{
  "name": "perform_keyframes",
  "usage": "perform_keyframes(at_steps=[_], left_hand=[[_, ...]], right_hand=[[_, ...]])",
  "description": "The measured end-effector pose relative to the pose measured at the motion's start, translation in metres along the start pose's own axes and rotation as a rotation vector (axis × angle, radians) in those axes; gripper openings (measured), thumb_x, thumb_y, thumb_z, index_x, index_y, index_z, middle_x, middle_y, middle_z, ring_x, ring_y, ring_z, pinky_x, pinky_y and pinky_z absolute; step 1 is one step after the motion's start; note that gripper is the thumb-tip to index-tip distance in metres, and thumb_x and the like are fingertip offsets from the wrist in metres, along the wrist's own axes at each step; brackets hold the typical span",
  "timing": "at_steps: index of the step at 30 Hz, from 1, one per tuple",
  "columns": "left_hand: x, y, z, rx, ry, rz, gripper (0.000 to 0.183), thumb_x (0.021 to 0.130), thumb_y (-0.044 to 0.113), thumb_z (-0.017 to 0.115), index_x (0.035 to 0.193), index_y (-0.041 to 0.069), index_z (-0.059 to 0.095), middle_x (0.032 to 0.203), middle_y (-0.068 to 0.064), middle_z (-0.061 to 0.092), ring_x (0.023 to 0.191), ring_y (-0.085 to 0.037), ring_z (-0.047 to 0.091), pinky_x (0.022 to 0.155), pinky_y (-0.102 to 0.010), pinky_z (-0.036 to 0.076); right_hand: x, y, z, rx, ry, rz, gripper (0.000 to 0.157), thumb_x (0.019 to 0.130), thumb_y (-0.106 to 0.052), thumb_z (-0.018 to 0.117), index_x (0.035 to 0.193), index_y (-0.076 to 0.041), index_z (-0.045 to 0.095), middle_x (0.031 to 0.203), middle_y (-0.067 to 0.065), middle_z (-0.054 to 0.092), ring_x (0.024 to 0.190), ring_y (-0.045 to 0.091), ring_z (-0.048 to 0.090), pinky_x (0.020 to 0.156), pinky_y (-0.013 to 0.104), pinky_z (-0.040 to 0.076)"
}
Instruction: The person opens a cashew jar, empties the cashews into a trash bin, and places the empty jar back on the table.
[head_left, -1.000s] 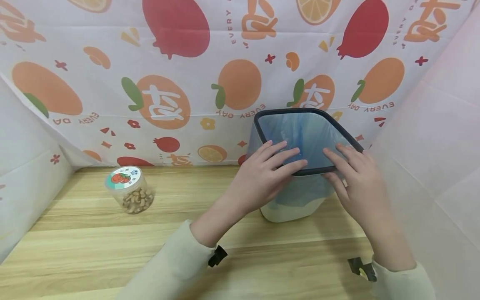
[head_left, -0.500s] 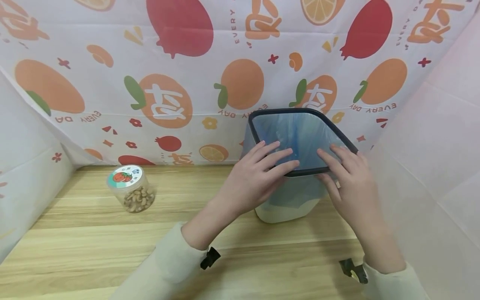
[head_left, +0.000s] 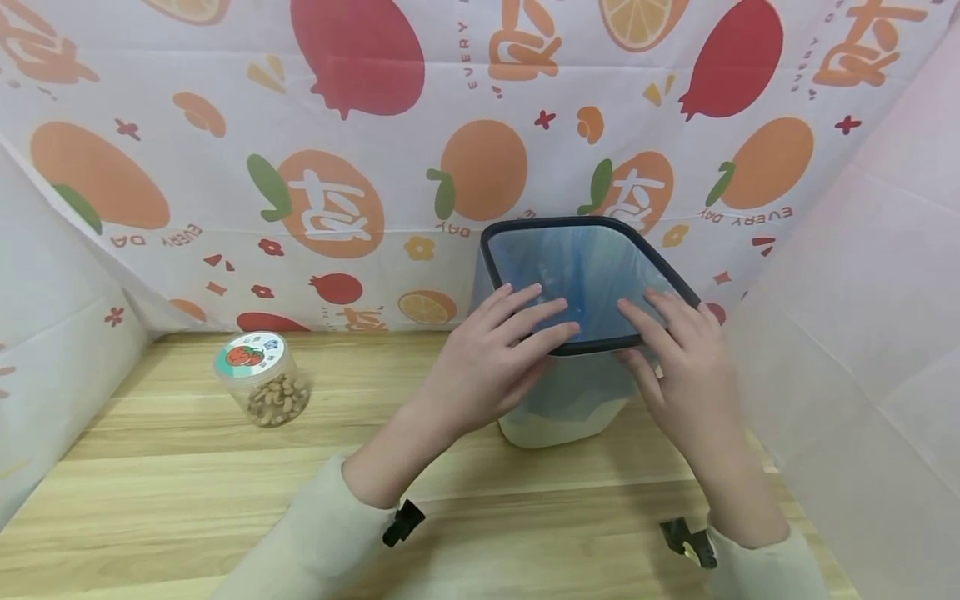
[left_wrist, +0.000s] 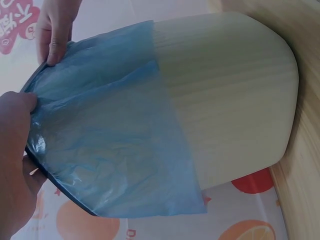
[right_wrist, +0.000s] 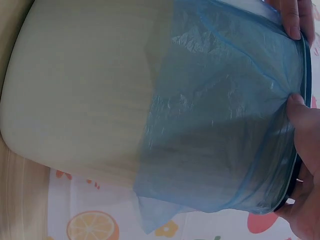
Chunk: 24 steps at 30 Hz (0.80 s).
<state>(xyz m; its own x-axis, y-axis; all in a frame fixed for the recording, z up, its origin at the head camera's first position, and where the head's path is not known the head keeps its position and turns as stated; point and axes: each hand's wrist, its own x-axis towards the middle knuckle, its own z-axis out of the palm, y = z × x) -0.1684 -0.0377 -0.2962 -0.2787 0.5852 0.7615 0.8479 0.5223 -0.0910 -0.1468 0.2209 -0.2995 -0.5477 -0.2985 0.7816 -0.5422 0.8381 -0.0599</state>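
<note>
A pale trash can [head_left: 551,429] with a black rim ring [head_left: 562,222] stands upright on the table. A thin blue garbage bag [left_wrist: 115,130] lines it, its edge folded out over the upper part of the wall. My left hand [head_left: 487,358] grips the front-left part of the rim, fingers over the inside and thumb against the bag outside. On the front-right part, my right hand [head_left: 686,367] holds the rim likewise, its thumb pressing the bag in the right wrist view. Below the folded bag [right_wrist: 215,100], the bare wall shows.
A clear jar of cashews [head_left: 273,392] with a printed lid stands on the wooden table [head_left: 187,500], left of the can. A fruit-patterned cloth [head_left: 405,167] hangs close behind, and a pale side sheet [head_left: 847,333] rises at the right.
The trash can has shifted left a little across the table, both hands moving along with it and keeping their hold on the rim. The jar stays in place.
</note>
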Motion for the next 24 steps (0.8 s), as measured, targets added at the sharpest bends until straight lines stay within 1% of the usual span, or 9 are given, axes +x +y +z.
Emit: perform_keyframes(at_steps=[5, 10, 15, 20, 24], left_hand=[[-0.004, 0.000, -0.004, -0.009, -0.002, -0.004, 0.035, 0.095, 0.020, 0.068, 0.130, 0.019, 0.066, 0.137, -0.006, 0.063, 0.138, -0.030, 0.048, 0.115, -0.052, 0.035], [-0.006, 0.002, -0.004, -0.011, -0.015, -0.008, 0.035, 0.097, 0.021, 0.065, 0.132, 0.019, 0.065, 0.138, -0.005, 0.062, 0.139, -0.029, 0.047, 0.118, -0.049, 0.031], [-0.009, 0.002, -0.006, -0.006, 0.006, -0.008, 0.034, 0.095, 0.020, 0.066, 0.129, 0.019, 0.066, 0.137, -0.006, 0.062, 0.138, -0.030, 0.048, 0.114, -0.053, 0.036], [-0.013, -0.001, -0.012, -0.002, 0.004, -0.014, 0.034, 0.096, 0.020, 0.065, 0.130, 0.018, 0.066, 0.138, -0.006, 0.061, 0.139, -0.029, 0.047, 0.115, -0.053, 0.035], [-0.015, -0.004, -0.017, -0.007, 0.009, -0.016, 0.035, 0.096, 0.020, 0.066, 0.130, 0.018, 0.066, 0.139, -0.006, 0.061, 0.139, -0.030, 0.047, 0.115, -0.053, 0.034]], right_hand=[[0.000, -0.005, 0.002, 0.017, -0.004, 0.004, 0.054, 0.101, -0.055, 0.043, 0.134, -0.018, 0.065, 0.136, 0.016, 0.061, 0.130, 0.040, 0.052, 0.111, 0.065, 0.032], [-0.003, -0.007, 0.001, 0.019, 0.005, 0.014, 0.055, 0.101, -0.056, 0.044, 0.132, -0.017, 0.066, 0.135, 0.017, 0.061, 0.130, 0.040, 0.051, 0.111, 0.065, 0.031], [-0.003, -0.012, 0.001, 0.021, -0.001, 0.014, 0.054, 0.101, -0.055, 0.044, 0.133, -0.018, 0.066, 0.135, 0.017, 0.061, 0.131, 0.040, 0.051, 0.111, 0.065, 0.032], [0.000, -0.017, 0.005, 0.029, 0.007, 0.016, 0.053, 0.101, -0.054, 0.045, 0.132, -0.017, 0.067, 0.135, 0.016, 0.062, 0.132, 0.039, 0.050, 0.110, 0.065, 0.033], [0.002, -0.020, 0.007, 0.006, -0.012, 0.008, 0.052, 0.102, -0.053, 0.045, 0.133, -0.016, 0.066, 0.136, 0.016, 0.061, 0.134, 0.038, 0.049, 0.112, 0.061, 0.033]])
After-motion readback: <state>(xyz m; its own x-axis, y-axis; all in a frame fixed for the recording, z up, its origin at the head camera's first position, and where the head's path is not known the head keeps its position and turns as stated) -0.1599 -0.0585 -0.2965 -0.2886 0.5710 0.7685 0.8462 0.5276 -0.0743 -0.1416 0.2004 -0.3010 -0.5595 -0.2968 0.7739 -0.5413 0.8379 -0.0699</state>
